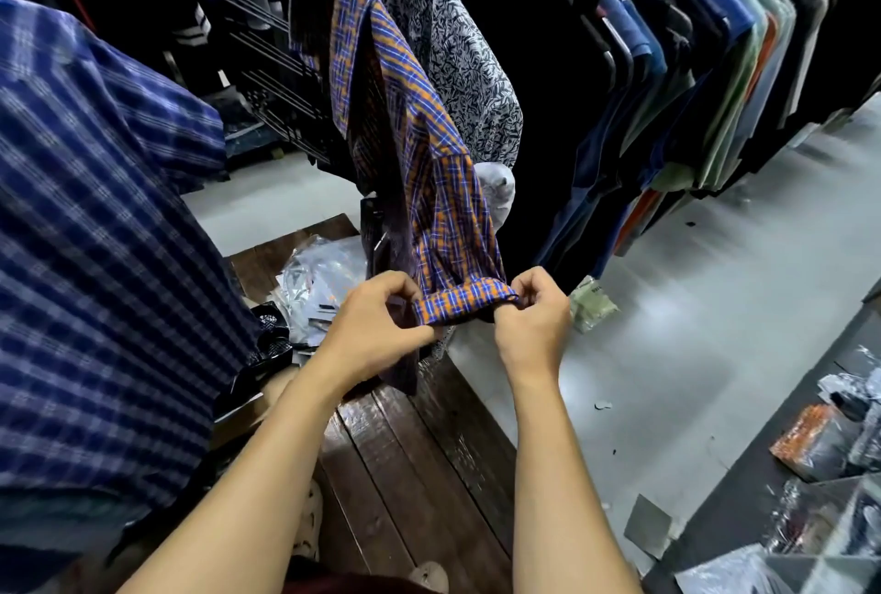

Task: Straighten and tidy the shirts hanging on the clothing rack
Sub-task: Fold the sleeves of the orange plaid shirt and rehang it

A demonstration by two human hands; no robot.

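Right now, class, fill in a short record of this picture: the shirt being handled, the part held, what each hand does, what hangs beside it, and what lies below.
shirt: orange-and-blue plaid shirt, hanging
part held: sleeve cuff, stretched between the hands
hands: left hand pinches the cuff's left end; right hand pinches its right end
beside: grey leaf-print shirt, to the right
far right: row of shirts on hangers
below: wooden platform with plastic packets
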